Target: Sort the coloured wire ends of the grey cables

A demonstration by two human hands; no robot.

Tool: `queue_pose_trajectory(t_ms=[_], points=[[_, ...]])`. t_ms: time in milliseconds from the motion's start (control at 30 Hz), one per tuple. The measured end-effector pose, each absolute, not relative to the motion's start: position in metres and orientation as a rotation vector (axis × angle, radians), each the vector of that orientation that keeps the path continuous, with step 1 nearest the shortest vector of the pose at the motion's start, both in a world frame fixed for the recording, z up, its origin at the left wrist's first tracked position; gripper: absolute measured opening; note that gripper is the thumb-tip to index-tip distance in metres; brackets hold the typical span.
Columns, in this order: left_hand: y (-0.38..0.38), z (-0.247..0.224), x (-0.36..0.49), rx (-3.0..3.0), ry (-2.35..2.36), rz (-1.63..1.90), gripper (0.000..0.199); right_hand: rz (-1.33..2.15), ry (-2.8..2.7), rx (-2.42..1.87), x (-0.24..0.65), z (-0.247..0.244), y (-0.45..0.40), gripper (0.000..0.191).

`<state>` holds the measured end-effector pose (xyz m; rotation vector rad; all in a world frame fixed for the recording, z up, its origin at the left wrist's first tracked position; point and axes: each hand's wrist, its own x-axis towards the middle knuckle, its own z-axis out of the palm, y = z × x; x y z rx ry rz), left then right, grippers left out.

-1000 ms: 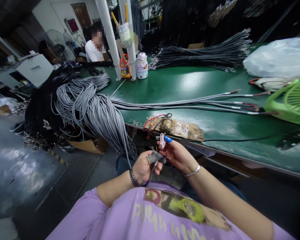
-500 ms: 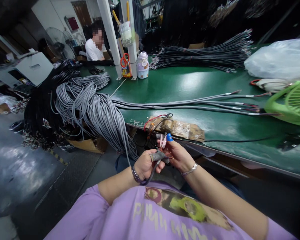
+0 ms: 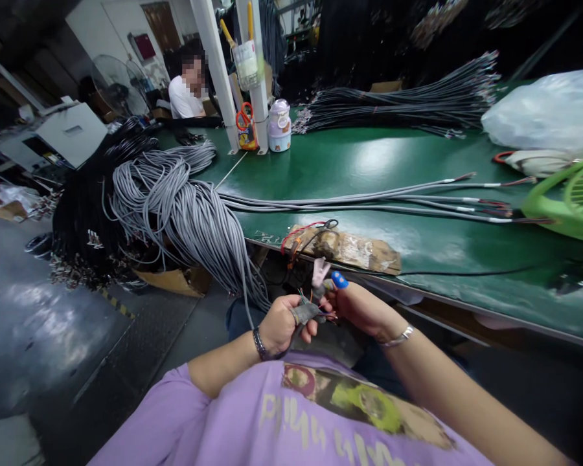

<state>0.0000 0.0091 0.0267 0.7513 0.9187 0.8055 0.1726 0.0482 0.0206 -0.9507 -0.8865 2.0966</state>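
The left hand (image 3: 279, 327), with a dark link bracelet (image 3: 259, 343) at the wrist, sits bottom centre, its thumb in a worn grey cloth-like wrap (image 3: 305, 313). Its fingers are pressed together, pinching a tuft of thin, multicoloured wires (image 3: 328, 316) that splay toward the right hand (image 3: 364, 307), just beside it at three o'clock. The right hand wears a silver bracelet (image 3: 399, 336) and a bright blue, spotted finger cover (image 3: 339, 279); its fingers are bent close to the wires, but whether they pinch any is too small to tell. A pale pink clothespin-like clip (image 3: 320, 272) stands at these fingers, at twelve o'clock from the wires; what its jaws grip is unclear.

From the wires, a thick, looped bundle of grey cables (image 3: 189, 207) hangs over the counter's edge at ten o'clock. Several straight grey cables (image 3: 330, 201) stretch from it along the glossy green counter (image 3: 359, 162) toward two o'clock, near a lime-green slatted plastic object (image 3: 544, 210). At one o'clock, a battered brown wooden strip (image 3: 369, 251) lies along the near edge; farther that way rests a long sheaf of black cables (image 3: 393, 107). A lilac-and-blue bottle (image 3: 280, 129) stands between eleven and twelve, and a person in a white shirt (image 3: 184, 98) is beyond at eleven.
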Motion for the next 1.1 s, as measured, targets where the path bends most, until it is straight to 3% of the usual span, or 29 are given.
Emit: queue_pose_trajectory(t_ms=[267,500,833,1100], points=[[0.002,0.019,0.0,0.962,0.983,0.799,0.05,1.97,-1.385,-1.031,0.18,0.042,0.042,0.039],[0.002,0.024,0.002,0.913,0.964,0.51,0.047,1.741,-1.729,-1.079,0.162,0.047,0.043,0.037],[0.009,0.022,0.002,0.778,1.091,0.907,0.045,1.652,-1.291,-1.232,0.175,0.022,0.018,0.048],[0.009,0.02,-0.002,0.834,1.033,0.775,0.048,1.408,-1.35,-1.166,0.161,0.015,0.012,0.03]])
